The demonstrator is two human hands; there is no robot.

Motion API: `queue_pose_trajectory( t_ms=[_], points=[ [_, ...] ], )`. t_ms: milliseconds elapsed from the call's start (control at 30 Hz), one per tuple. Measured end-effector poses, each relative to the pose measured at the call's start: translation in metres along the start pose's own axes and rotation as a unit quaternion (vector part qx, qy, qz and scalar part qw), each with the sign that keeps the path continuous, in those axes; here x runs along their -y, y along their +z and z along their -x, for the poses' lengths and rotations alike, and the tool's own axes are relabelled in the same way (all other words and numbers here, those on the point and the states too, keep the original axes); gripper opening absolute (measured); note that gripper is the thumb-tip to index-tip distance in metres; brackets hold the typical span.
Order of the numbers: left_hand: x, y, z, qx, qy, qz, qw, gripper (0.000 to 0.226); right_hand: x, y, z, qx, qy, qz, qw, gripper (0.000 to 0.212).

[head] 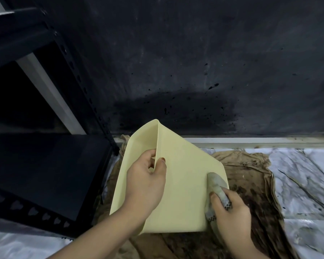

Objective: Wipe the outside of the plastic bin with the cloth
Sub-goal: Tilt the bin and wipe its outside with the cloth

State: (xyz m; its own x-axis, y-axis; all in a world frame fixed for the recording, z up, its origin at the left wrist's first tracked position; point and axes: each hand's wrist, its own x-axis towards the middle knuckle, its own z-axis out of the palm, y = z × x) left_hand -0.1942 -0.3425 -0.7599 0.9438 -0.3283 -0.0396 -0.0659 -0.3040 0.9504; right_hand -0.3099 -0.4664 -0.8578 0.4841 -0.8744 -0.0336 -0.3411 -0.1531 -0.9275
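While your left hand (146, 176) is pinching the bin (178, 186) at its corner ridge, your right hand (230, 210), clenching the cloth (214, 182), should be pressing flat, overlapping strokes toward the edges.

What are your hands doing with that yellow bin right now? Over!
Left hand gripping the bin's corner edge. Right hand pressing grey cloth on the outside of the pale yellow plastic bin. Bin tilted over stained brown rag. Nothing blocking.
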Motion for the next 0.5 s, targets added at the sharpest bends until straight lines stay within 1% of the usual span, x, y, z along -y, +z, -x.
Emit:
queue_pose_trajectory(
  t_ms=[33, 67, 133, 167, 233, 333, 400, 467, 500],
  points=[
    [0.000, 0.000, 0.000, 0.000, 0.002, -0.001, 1.000, 0.019, 0.010, 0.004, 0.007, 0.011, -0.028, -0.016, 0.999, 0.013],
    [0.000, 0.000, 0.001, 0.000, 0.005, -0.002, 1.000, 0.019, 0.020, 0.007, 0.013, 0.023, -0.065, -0.031, 0.997, 0.016],
    [0.001, 0.000, 0.004, 0.001, 0.012, -0.005, 1.000, 0.018, 0.041, 0.014, 0.020, 0.051, -0.127, -0.051, 0.989, 0.032],
    [0.001, 0.000, 0.005, 0.002, 0.015, -0.006, 1.000, 0.018, 0.051, 0.017, 0.020, 0.064, -0.150, -0.058, 0.985, 0.035],
    [0.002, -0.001, 0.007, 0.007, 0.022, -0.010, 1.000, 0.017, 0.067, 0.021, 0.015, 0.081, -0.179, -0.065, 0.978, 0.034],
    [0.003, -0.003, 0.009, 0.011, 0.028, -0.016, 0.999, 0.017, 0.081, 0.027, -0.005, 0.081, -0.192, -0.057, 0.976, 0.033],
    [0.003, -0.003, 0.011, 0.017, 0.030, -0.017, 0.999, 0.018, 0.083, 0.029, -0.022, 0.076, -0.180, -0.047, 0.980, 0.024],
    [0.001, -0.003, 0.013, 0.019, 0.034, -0.017, 0.999, 0.018, 0.078, 0.028, -0.041, 0.064, -0.149, -0.035, 0.986, 0.011],
    [0.001, -0.003, 0.015, 0.017, 0.033, -0.016, 0.999, 0.019, 0.073, 0.026, -0.049, 0.057, -0.132, -0.024, 0.989, 0.009]
  ],
)
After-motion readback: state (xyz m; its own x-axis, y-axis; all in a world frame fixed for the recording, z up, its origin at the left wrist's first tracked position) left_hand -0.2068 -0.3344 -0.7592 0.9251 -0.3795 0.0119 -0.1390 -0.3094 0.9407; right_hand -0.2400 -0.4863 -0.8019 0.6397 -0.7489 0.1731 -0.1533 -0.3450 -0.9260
